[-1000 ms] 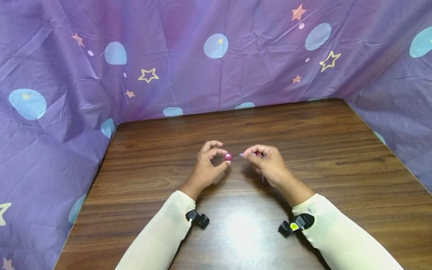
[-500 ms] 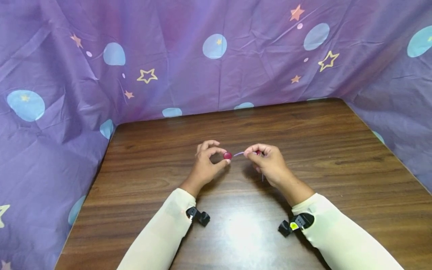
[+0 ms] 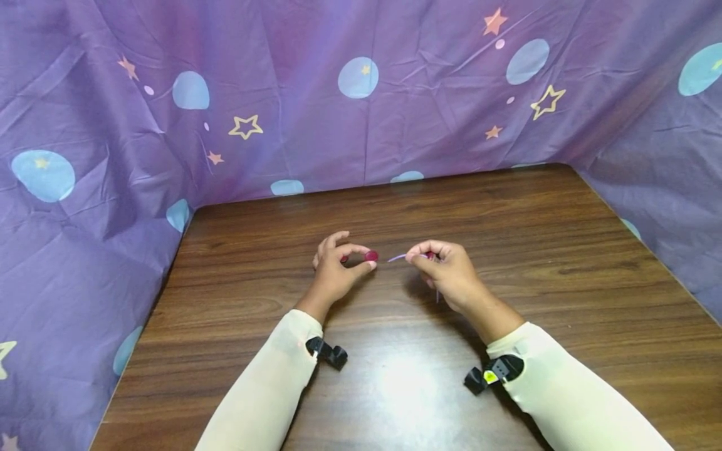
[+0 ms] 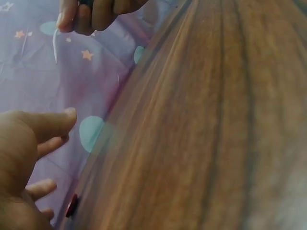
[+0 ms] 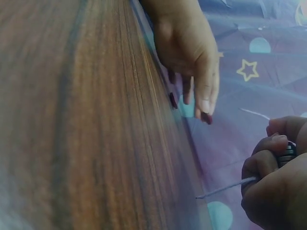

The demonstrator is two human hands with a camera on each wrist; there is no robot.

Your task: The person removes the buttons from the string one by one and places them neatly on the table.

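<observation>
My left hand (image 3: pixel 331 275) pinches a small, round, dark-red disc (image 3: pixel 370 256) between thumb and index finger, the other fingers spread. Across a short gap, my right hand (image 3: pixel 448 270) pinches a thin light-purple cord (image 3: pixel 397 257), whose free end points toward the disc. The cord's other end (image 5: pixel 223 188) hangs below the right hand. Tucked inside those curled fingers is a dark ridged stack (image 5: pixel 289 153), partly hidden; a bit of red shows there in the head view. A second dark-red disc (image 4: pixel 72 205) lies on the table, behind the left fingers in the head view.
The brown wood-grain table (image 3: pixel 271 388) spreads under both hands. A purple curtain (image 3: pixel 304 94) with stars and blue circles surrounds its back and sides. Each pale sleeve carries a black wrist camera (image 3: pixel 327 352).
The left hand has drawn back leftward with its disc, widening the gap to the cord. More cord sticks out of the right fingers than a second ago. The disc on the table has come into sight.
</observation>
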